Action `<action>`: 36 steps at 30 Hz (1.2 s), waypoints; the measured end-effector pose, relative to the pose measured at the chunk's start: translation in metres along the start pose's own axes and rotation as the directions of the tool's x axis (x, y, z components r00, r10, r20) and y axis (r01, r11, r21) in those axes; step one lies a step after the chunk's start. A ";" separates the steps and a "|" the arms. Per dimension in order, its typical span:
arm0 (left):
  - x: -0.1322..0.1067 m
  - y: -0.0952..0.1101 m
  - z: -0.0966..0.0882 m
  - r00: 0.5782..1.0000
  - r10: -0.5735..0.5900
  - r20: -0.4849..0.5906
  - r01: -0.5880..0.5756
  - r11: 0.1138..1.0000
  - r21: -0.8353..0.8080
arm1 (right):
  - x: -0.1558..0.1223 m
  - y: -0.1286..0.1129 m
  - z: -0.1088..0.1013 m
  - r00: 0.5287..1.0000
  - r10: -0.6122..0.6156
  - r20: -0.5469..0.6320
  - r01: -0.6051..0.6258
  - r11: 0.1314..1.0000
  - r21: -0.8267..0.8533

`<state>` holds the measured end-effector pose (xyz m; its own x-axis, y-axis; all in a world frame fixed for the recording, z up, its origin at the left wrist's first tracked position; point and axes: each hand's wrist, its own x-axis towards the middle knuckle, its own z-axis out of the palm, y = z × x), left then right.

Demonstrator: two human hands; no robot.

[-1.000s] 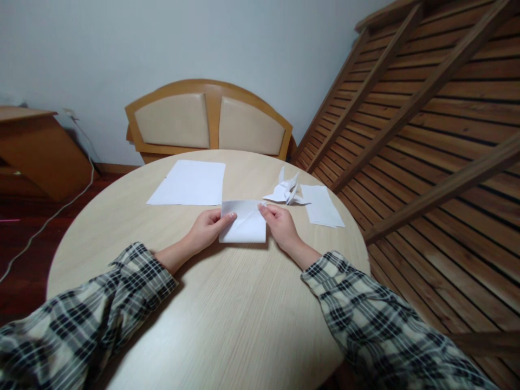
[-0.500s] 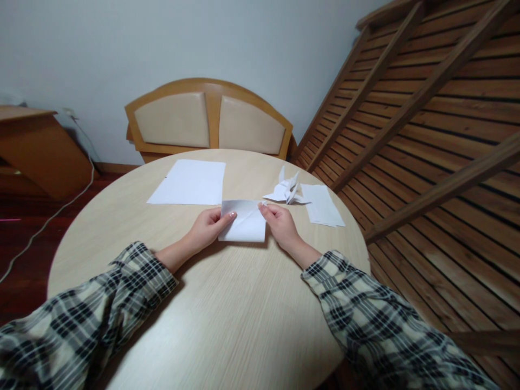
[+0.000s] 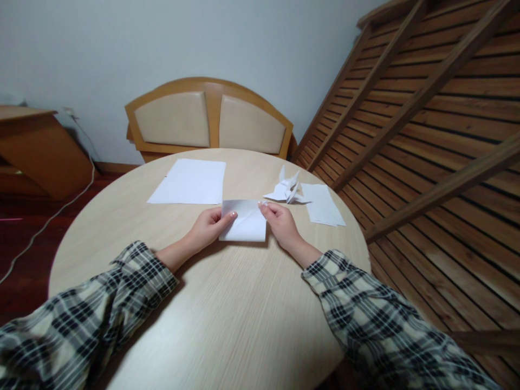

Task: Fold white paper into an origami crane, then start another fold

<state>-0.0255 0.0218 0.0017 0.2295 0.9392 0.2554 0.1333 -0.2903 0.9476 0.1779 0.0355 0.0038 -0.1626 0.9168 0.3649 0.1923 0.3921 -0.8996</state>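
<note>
A small piece of folded white paper (image 3: 244,223) is held between my two hands, tilted above the table, with a crease running across it. My left hand (image 3: 208,229) grips its left edge, the thumb on top and the other fingers partly hidden behind. At the upper right corner, my right hand (image 3: 281,223) pinches the paper between thumb and forefinger. Just beyond that hand stand folded white paper cranes (image 3: 286,189), close together so that I cannot tell their number.
On the round pale table (image 3: 211,319), a stack of white paper sheets (image 3: 190,182) lies at the back left. Narrower white sheets (image 3: 323,205) lie at the right. A padded headboard (image 3: 211,114) stands behind, and a slatted wooden panel (image 3: 439,141) leans along the right.
</note>
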 end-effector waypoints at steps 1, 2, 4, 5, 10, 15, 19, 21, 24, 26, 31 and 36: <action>0.000 0.000 0.000 1.000 0.001 0.002 -0.001 1.000 0.004 | 0.000 0.000 0.000 1.000 0.000 0.001 0.000 1.000 0.003; 0.000 0.000 0.000 1.000 0.002 0.003 -0.002 1.000 0.008 | 0.000 0.000 0.000 1.000 0.001 0.000 -0.001 1.000 0.008; 0.000 0.000 0.000 1.000 -0.001 0.005 0.001 1.000 0.020 | 0.000 0.000 0.000 1.000 0.000 -0.004 0.000 1.000 0.024; 0.000 0.000 0.000 1.000 -0.002 0.004 0.002 1.000 0.024 | 0.000 0.000 0.000 1.000 -0.002 -0.006 0.002 1.000 0.031; -0.001 0.000 0.000 1.000 -0.014 0.006 0.014 1.000 0.023 | 0.001 0.002 0.000 1.000 -0.008 -0.006 0.008 1.000 0.021; -0.001 0.000 -0.001 1.000 -0.020 0.001 0.020 1.000 0.019 | 0.001 0.002 0.000 1.000 -0.025 -0.013 0.026 0.999 0.042; 0.000 -0.002 -0.001 1.000 -0.009 0.016 0.008 0.999 0.032 | 0.000 0.002 0.000 1.000 -0.018 -0.016 0.019 0.999 0.041; 0.000 -0.003 -0.001 1.000 0.003 0.019 -0.004 0.999 0.042 | 0.000 0.002 0.000 1.000 -0.007 -0.016 0.008 0.999 0.050; 0.000 -0.003 0.000 0.999 0.006 0.034 -0.008 0.999 0.047 | 0.001 0.004 0.000 1.000 -0.013 -0.014 0.014 0.996 0.088; -0.001 -0.003 0.000 0.999 -0.002 0.051 -0.001 0.999 0.049 | 0.001 0.005 0.000 1.000 -0.016 -0.020 0.018 0.995 0.101; -0.001 -0.003 0.000 0.998 -0.003 0.057 0.001 0.999 0.040 | 0.002 0.008 -0.001 0.999 0.003 -0.051 0.002 0.996 0.088; 0.000 -0.004 0.001 1.000 0.002 0.020 -0.002 1.000 0.007 | 0.001 0.008 0.002 0.992 0.119 0.042 -0.125 0.961 0.245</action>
<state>-0.0255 0.0232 -0.0024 0.2485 0.9349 0.2533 0.1399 -0.2934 0.9457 0.1776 0.0396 -0.0034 -0.1791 0.9528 0.2452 -0.0320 0.2434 -0.9694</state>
